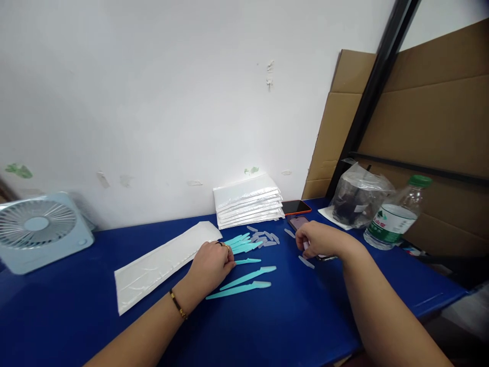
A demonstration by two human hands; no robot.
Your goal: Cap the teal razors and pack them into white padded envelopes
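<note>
My left hand (214,262) is closed around the handle end of a teal eyebrow razor (248,261), whose blade end points right. Two more teal eyebrow razors (248,278) lie in front of it on the blue table, side by side. Just behind my fingers is a fanned pile of the same razors (242,243). Several translucent blade covers (265,238) are scattered beyond that pile. My right hand (311,238) has its fingers curled down beside a phone (298,222). Close below its fingertips lies a single blade cover (306,262); whether the fingers grip anything is hidden.
A white padded mailer (164,262) lies left of my hand. More mailers (248,201) are stacked against the wall, with another phone (296,207) beside them. A fan (42,229) stands left; a bagged cup (353,196) and a water bottle (395,216) are right, near cardboard (431,117).
</note>
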